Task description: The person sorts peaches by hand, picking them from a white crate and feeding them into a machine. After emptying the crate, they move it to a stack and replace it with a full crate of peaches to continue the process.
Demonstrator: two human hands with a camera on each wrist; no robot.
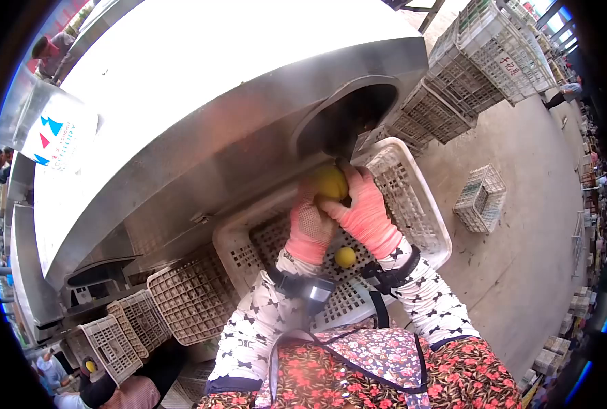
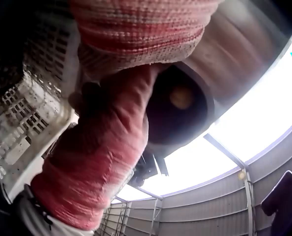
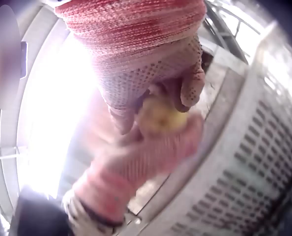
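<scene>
Both hands wear pink knit gloves and meet over a white plastic crate (image 1: 439, 235). My left hand (image 1: 311, 221) holds a round yellow fruit (image 1: 330, 183) from the left. On its other side my right hand (image 1: 368, 208) grips it with thumb and curled fingers. In the right wrist view the yellow fruit (image 3: 161, 118) is blurred between the gloves, the right hand (image 3: 151, 73) above and the left hand (image 3: 136, 162) below. A second yellow fruit (image 1: 345, 257) lies on the crate floor. Gloves hide the fruit in the left wrist view.
Just beyond the hands is a dark oval opening (image 1: 358, 112) in a metal machine (image 1: 215, 136); a round fruit (image 2: 181, 97) shows inside it. Brown-grid crates (image 1: 187, 296) stand at left, stacked crates (image 1: 453, 75) at upper right. A lone crate (image 1: 480, 199) sits on the concrete floor (image 1: 521, 252).
</scene>
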